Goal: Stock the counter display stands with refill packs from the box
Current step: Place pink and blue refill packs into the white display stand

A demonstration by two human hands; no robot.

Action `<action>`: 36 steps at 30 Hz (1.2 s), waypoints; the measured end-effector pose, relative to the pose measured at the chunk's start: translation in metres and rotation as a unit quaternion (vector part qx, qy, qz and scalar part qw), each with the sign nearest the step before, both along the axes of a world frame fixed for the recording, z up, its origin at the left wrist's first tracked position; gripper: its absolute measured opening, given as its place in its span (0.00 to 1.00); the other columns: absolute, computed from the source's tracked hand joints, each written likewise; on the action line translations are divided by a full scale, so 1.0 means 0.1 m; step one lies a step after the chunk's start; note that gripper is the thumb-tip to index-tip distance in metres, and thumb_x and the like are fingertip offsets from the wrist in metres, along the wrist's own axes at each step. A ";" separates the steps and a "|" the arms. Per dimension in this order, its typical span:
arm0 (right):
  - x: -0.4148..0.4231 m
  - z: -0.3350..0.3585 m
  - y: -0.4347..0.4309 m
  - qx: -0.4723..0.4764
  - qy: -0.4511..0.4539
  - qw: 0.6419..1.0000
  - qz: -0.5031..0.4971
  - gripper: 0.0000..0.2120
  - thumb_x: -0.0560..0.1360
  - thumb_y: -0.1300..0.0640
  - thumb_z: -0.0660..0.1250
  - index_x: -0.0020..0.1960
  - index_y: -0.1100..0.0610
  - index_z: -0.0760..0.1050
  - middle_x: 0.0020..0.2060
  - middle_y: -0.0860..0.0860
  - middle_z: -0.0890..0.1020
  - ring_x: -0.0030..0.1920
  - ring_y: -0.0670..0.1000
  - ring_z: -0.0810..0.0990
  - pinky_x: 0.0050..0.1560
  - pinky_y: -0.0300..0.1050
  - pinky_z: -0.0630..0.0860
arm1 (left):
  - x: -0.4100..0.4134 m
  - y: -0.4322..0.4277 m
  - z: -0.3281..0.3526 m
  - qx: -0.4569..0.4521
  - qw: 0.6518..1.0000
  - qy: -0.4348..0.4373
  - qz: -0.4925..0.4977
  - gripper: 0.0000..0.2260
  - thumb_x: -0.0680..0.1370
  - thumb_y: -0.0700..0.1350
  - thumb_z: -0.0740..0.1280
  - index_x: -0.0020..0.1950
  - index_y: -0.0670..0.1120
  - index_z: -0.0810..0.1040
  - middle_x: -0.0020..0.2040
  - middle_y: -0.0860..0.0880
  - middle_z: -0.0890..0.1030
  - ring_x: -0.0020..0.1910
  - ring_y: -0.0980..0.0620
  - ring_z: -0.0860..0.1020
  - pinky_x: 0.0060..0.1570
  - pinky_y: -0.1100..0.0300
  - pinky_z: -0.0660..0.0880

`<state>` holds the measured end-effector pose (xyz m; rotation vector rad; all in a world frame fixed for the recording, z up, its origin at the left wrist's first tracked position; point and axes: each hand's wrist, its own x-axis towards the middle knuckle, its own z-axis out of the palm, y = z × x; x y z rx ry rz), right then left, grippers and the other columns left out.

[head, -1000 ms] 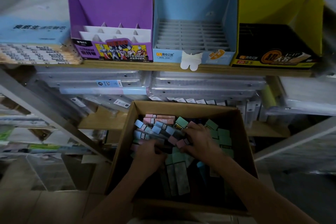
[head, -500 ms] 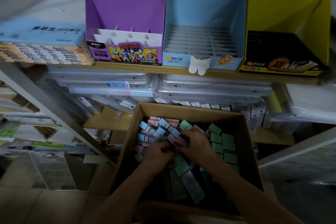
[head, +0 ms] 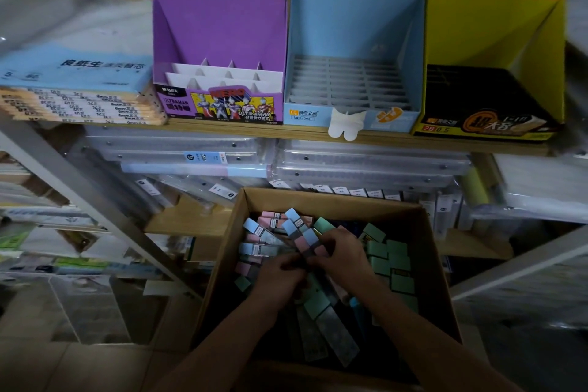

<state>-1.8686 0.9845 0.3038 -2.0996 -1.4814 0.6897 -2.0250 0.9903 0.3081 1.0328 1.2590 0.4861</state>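
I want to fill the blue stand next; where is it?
In the head view, the blue stand sits on the shelf, between the purple stand and the yellow stand.

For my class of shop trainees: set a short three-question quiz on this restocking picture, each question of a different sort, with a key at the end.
1. True or false: both the left hand and the right hand are inside the cardboard box.
2. Which display stand on the shelf stands between the other two? A. purple B. blue C. yellow
3. Fill in: the refill packs along the box's right side are mostly ____ in colour.
Key: 1 true; 2 B, the blue display stand; 3 green.
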 end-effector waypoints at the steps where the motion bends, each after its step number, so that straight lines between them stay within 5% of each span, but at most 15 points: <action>1: 0.01 0.00 0.01 0.000 0.000 1.000 0.001 0.16 0.65 0.41 0.75 0.34 0.53 0.77 0.30 0.45 0.73 0.36 0.43 0.70 0.31 0.34 0.62 | 0.01 -0.01 0.00 0.002 1.000 -0.002 0.001 0.14 0.77 0.33 0.65 0.49 0.49 0.87 0.37 0.47 0.86 0.32 0.56 0.82 0.29 0.64 0.74; 8: 0.06 0.02 0.07 -0.016 0.056 0.998 0.025 0.11 0.66 0.54 0.80 0.42 0.60 0.84 0.32 0.49 0.76 0.39 0.50 0.73 0.39 0.45 0.70 | 0.09 0.02 0.00 0.047 0.998 -0.031 0.007 0.20 0.73 0.28 0.64 0.52 0.50 0.87 0.40 0.47 0.87 0.32 0.56 0.80 0.31 0.64 0.73; 11: 0.09 0.05 0.05 -0.002 0.127 0.992 0.020 0.09 0.67 0.58 0.80 0.44 0.60 0.85 0.30 0.47 0.76 0.33 0.44 0.72 0.34 0.35 0.68 | 0.08 0.05 0.00 0.080 0.996 -0.037 0.003 0.21 0.74 0.29 0.67 0.53 0.54 0.86 0.47 0.52 0.88 0.46 0.55 0.85 0.46 0.62 0.80; 13: 0.11 0.07 0.05 0.012 0.178 0.984 0.021 0.05 0.68 0.60 0.79 0.38 0.55 0.83 0.27 0.44 0.77 0.30 0.40 0.72 0.32 0.32 0.67 | 0.08 0.05 0.03 0.102 0.994 -0.042 0.012 0.21 0.74 0.29 0.69 0.51 0.56 0.85 0.48 0.54 0.88 0.48 0.57 0.85 0.48 0.64 0.80; 15: 0.10 0.11 0.04 0.033 0.201 0.979 0.020 0.12 0.69 0.61 0.78 0.32 0.50 0.79 0.24 0.42 0.76 0.27 0.37 0.71 0.31 0.29 0.65 | 0.08 0.06 0.04 0.121 0.992 -0.041 0.023 0.17 0.74 0.30 0.71 0.50 0.53 0.85 0.47 0.53 0.88 0.48 0.56 0.85 0.46 0.65 0.79; 18: 0.07 0.21 0.02 0.050 0.246 0.968 0.018 0.07 0.71 0.59 0.77 0.39 0.62 0.83 0.29 0.49 0.78 0.31 0.42 0.74 0.34 0.35 0.69 | 0.09 0.07 0.10 0.140 0.989 -0.035 0.027 0.10 0.77 0.35 0.71 0.51 0.49 0.85 0.46 0.52 0.88 0.48 0.55 0.85 0.45 0.66 0.78; 21: 0.03 0.42 -0.01 0.073 0.336 0.939 0.002 0.04 0.74 0.60 0.74 0.43 0.62 0.84 0.32 0.51 0.83 0.35 0.45 0.79 0.37 0.39 0.75 | 0.09 0.04 0.21 0.132 0.988 -0.073 0.044 0.03 0.80 0.40 0.69 0.53 0.45 0.82 0.47 0.50 0.87 0.48 0.55 0.84 0.43 0.67 0.77; 25: 0.00 0.76 -0.04 0.096 0.396 0.913 0.004 0.05 0.75 0.59 0.73 0.46 0.60 0.85 0.40 0.62 0.85 0.41 0.56 0.84 0.44 0.51 0.79 | 0.11 -0.03 0.44 0.121 0.985 -0.123 -0.004 0.10 0.83 0.48 0.65 0.62 0.49 0.80 0.55 0.49 0.86 0.57 0.51 0.83 0.56 0.52 0.79; 30: -0.03 1.13 -0.10 0.132 0.357 0.925 0.003 0.04 0.75 0.56 0.73 0.46 0.56 0.85 0.41 0.57 0.87 0.42 0.54 0.86 0.44 0.50 0.80 | 0.12 -0.09 0.77 0.135 0.975 -0.177 -0.010 0.09 0.83 0.44 0.63 0.58 0.40 0.79 0.44 0.39 0.84 0.41 0.46 0.84 0.39 0.58 0.80; 33: -0.06 1.35 -0.16 0.147 0.331 0.932 0.025 0.05 0.76 0.54 0.72 0.47 0.54 0.85 0.41 0.52 0.87 0.43 0.52 0.86 0.44 0.46 0.80 | 0.12 -0.11 0.96 0.162 0.969 -0.186 -0.015 0.14 0.79 0.49 0.64 0.52 0.37 0.78 0.37 0.42 0.82 0.35 0.45 0.81 0.36 0.54 0.80; 36: -0.05 1.56 -0.22 0.141 0.321 0.935 0.051 0.08 0.77 0.50 0.71 0.47 0.55 0.84 0.40 0.54 0.87 0.38 0.54 0.85 0.39 0.48 0.80 | 0.11 -0.15 1.13 0.184 0.962 -0.203 -0.009 0.15 0.77 0.50 0.65 0.55 0.41 0.80 0.38 0.45 0.83 0.35 0.49 0.82 0.35 0.59 0.78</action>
